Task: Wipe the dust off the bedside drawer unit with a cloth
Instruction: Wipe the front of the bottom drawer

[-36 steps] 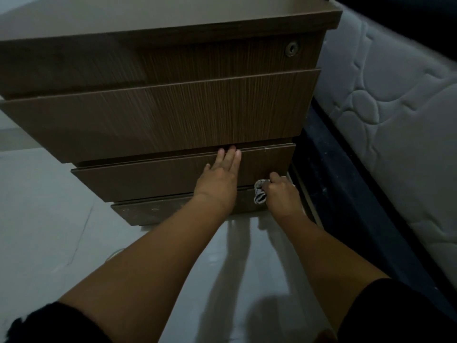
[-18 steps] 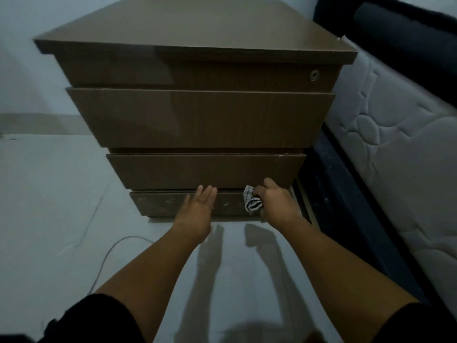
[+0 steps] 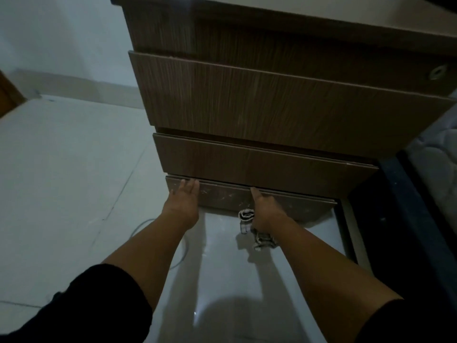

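A brown wood-grain bedside drawer unit (image 3: pixel 259 107) fills the upper right, with three drawer fronts above a dusty base strip (image 3: pixel 227 195) near the floor. My left hand (image 3: pixel 184 201) lies with straight fingers against the left end of that strip. My right hand (image 3: pixel 265 214) reaches to the strip's middle, its index finger stretched up to the strip's top edge. It holds a checked cloth (image 3: pixel 247 216), which bunches at the palm and hangs out under the wrist.
A pale tiled floor (image 3: pixel 69 169) spreads to the left. A thin white cable (image 3: pixel 141 225) curves on the floor behind my left forearm. A dark bed frame (image 3: pixel 400 219) and a quilted mattress (image 3: pixel 440 154) stand close on the right.
My left hand has dropped from the lowest drawer front to the base strip and slid left. My right hand with the cloth has moved left along the strip. The view has swung left and closer.
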